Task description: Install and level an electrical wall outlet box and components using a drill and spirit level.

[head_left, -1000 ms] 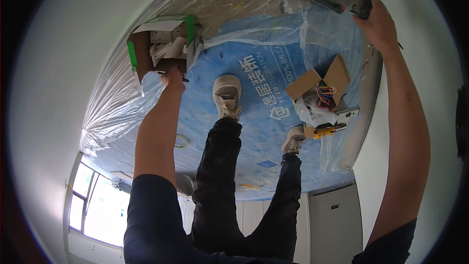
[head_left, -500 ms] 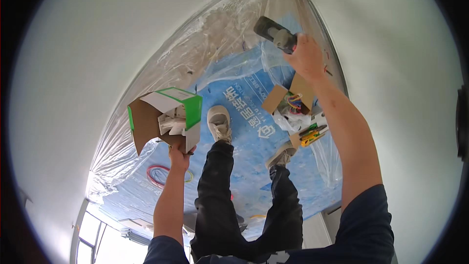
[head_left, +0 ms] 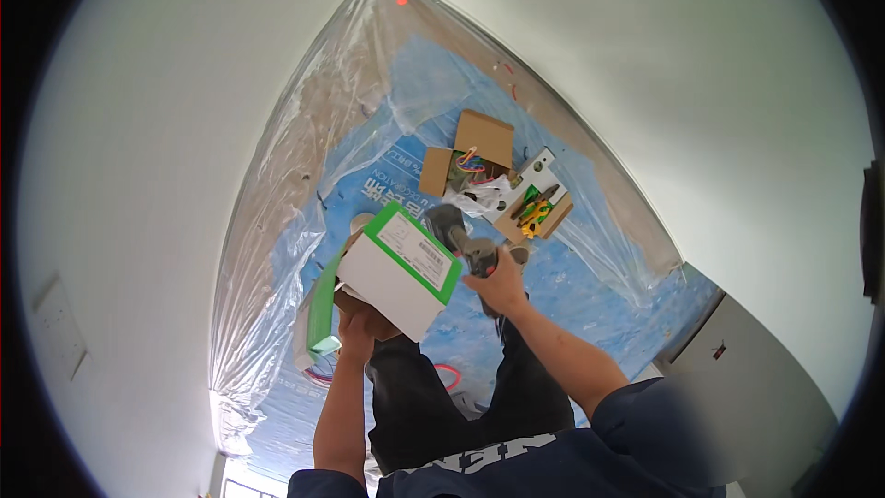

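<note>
My left hand [head_left: 356,332] grips a white and green cardboard box [head_left: 392,272] from below. The box is tilted, a green-edged flap hangs loose on its left, and its inside is hidden from me. In my right hand [head_left: 501,288], just right of the box, is a dark grey power tool that looks like a cordless drill [head_left: 479,256]; its fingers are wrapped round it. The tool's wide dark end points up and left, close to the box's right corner.
Beyond my hands, an open brown carton [head_left: 486,136] holds coloured wires and a clear plastic bag [head_left: 481,195]. Beside it sits a smaller carton with yellow-handled tools [head_left: 535,214]. Blue film [head_left: 590,281] covers the floor; clear sheeting [head_left: 295,134] hangs along the left wall. A red cable loop [head_left: 449,374] lies below.
My right hand has brought the drill down and inward from the far right, close to the box. The box has turned, hiding the white pieces inside. My view has shifted right.
</note>
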{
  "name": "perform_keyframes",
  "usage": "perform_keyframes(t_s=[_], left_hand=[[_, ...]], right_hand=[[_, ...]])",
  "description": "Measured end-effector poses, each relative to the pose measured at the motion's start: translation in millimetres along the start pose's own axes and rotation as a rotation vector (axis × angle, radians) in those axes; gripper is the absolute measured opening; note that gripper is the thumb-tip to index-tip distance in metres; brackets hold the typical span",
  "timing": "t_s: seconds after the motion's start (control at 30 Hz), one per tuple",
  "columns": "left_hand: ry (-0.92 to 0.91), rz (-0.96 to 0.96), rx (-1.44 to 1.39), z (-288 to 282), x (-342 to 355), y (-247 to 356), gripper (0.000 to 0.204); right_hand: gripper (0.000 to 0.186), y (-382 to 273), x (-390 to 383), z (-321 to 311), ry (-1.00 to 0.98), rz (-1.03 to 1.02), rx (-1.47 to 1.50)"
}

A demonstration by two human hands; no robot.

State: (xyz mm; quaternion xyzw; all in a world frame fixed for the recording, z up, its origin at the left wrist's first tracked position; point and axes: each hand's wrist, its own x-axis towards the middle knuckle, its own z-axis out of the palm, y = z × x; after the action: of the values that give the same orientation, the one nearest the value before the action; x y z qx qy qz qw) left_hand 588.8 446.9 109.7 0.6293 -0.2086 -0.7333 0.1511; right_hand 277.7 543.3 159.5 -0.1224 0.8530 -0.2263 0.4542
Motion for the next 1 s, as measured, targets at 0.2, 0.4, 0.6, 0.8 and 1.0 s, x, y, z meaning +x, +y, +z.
perform_keyframes(t_s=[0.2,0.4,0.6,0.8,1.0], left_hand=[[-0.34,-0.039,0.293,39,-29,-39,0.044],[-0.27,-0.476,0.164,128,-68,-70,0.045],[-0.669,0.104,1.115,44,-57,-112,0.048],[-0.768,0.151,1.452,129,-98,-69,0.047],[-1.009,-0.224,0.91,171,-63,-67,0.045]], right_hand=[[0.041,115,-60,50,-0.012,-0.31,-0.141],[0.046,267,-117,124,-0.098,-0.166,0.917],[0.051,255,-118,68,-0.342,-0.223,1.259],[0.054,250,-157,-42,-0.31,-0.097,1.567],[0.054,127,-133,-114,-0.248,0.443,1.999]])
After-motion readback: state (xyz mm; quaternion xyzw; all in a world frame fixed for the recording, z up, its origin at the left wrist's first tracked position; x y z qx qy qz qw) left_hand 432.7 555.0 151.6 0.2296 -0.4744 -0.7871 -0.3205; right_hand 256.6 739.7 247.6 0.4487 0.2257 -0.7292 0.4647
